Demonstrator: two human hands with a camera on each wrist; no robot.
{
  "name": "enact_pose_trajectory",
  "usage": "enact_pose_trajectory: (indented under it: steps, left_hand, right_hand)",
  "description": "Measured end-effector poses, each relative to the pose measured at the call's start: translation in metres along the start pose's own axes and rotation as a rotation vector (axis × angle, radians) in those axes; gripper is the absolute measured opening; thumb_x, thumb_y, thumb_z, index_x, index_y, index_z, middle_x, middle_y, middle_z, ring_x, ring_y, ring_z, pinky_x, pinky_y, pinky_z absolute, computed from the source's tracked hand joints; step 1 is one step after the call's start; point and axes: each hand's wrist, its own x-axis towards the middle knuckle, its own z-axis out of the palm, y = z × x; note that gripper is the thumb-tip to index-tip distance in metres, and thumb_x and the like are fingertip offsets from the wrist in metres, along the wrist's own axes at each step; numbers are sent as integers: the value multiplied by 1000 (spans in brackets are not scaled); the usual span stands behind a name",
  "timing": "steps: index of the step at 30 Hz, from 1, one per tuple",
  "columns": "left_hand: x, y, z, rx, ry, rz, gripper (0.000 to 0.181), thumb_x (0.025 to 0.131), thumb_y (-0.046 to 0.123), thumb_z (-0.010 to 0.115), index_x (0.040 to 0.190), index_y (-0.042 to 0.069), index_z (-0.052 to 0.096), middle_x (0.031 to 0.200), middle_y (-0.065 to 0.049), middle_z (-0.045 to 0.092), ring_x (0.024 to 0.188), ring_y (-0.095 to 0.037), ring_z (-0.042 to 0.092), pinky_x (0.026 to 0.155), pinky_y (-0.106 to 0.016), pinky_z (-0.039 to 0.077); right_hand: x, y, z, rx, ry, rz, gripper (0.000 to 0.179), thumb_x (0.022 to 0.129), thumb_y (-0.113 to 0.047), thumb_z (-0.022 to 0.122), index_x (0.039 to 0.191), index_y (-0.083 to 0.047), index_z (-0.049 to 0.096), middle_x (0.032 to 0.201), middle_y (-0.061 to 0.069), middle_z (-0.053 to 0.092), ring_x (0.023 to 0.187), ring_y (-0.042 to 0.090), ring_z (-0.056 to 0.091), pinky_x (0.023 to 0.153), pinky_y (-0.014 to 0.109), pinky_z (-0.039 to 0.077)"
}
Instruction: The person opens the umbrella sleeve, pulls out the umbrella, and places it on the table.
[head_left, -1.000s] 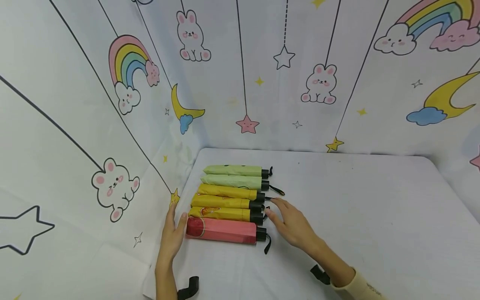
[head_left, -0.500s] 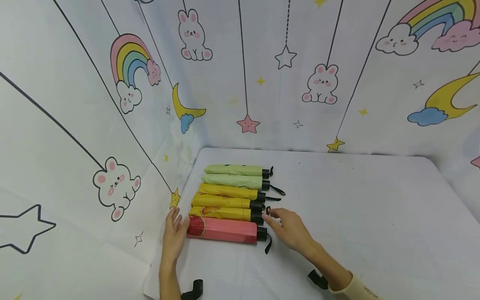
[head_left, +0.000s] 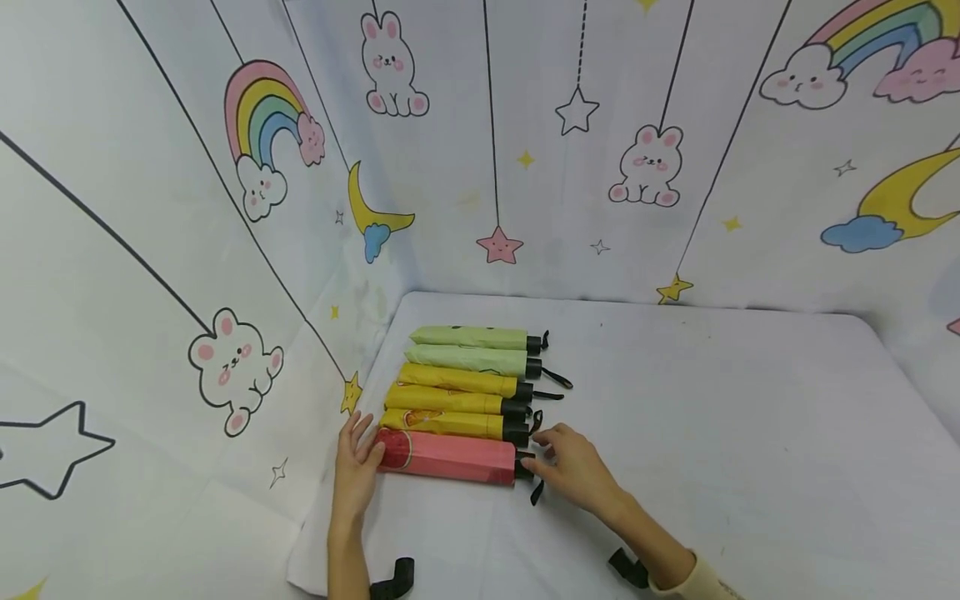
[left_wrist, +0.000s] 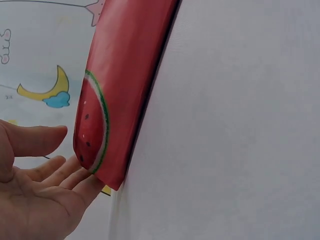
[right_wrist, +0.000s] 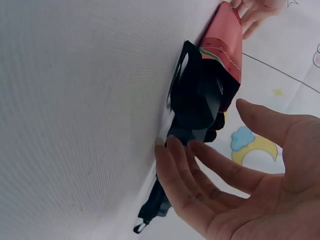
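Six folded umbrellas (head_left: 450, 401) lie side by side on a white-covered table (head_left: 697, 417), two bare hands framing the nearest: a pink-red, faceted fabric umbrella (head_left: 465, 459) with a watermelon-slice print (head_left: 395, 448) at its nine o'clock end and a short black handle (right_wrist: 200, 102) at three. At twelve o'clock from it sit three slim yellow fabric umbrellas (head_left: 450, 424), then two pale green ones (head_left: 468, 360). The left hand (head_left: 354, 475) stands at nine o'clock, thumb spread away from relaxed fingers whose tips meet or pass behind the printed end; firm contact cannot be told. The right hand (head_left: 577, 471), at three o'clock, has its fingers loosely bent beside the handle and its thumb apart, pinching nothing; whether a fingertip brushes the handle cannot be told. By its look, the pink-red umbrella should be light, stiff along its length under a soft cover, and hardly fragile; its sheen hints at a slightly slippery skin. The surest hold would likely be the handle at three o'clock, with support under the printed end at nine; the thin black wrist strap (head_left: 537, 493), trailing toward five o'clock, looks too limp for control.
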Motion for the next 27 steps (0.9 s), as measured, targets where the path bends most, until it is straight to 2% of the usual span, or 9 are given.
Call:
enact_pose_trajectory:
  steps: [5,10,18,23,27]
  left_hand:
    - [0,-1,4,-97,67,-20,69,103,-11,52,163,5,23,162,-20,40,147,-39,43,94,-7,47]
    - [1,-2,8,-179,142,-40,68,101,-13,55,161,2,27,159,-21,44,144,-41,47,93,-11,51]
    - [0,-3,12,-255,218,-43,65,98,-16,56,157,-1,33,156,-23,47,139,-38,53,93,-16,54]
    - [-1,-6,12,-289,247,-58,65,98,-17,56,157,-1,34,155,-23,47,134,-29,60,94,-18,55]
    - [-1,-10,11,-295,267,-74,64,98,-16,56,157,1,35,155,-25,46,130,-23,63,94,-20,55]
  right_hand:
    - [2,0,1,15,-51,24,42,86,-32,86,116,-4,74,99,3,69,81,10,63,68,28,54]
    - [4,0,2,72,-98,32,36,84,-24,88,109,-2,75,99,4,70,80,11,64,66,28,55]
    - [5,3,7,86,-116,0,34,83,-17,89,109,-3,74,96,2,70,81,12,64,68,30,56]
    - [7,9,9,92,-126,-31,33,82,-18,89,108,-3,76,89,-2,69,77,10,60,67,28,52]
    - [9,14,10,137,-155,-22,32,83,-20,89,107,-4,76,86,-4,69,77,9,60,66,27,51]
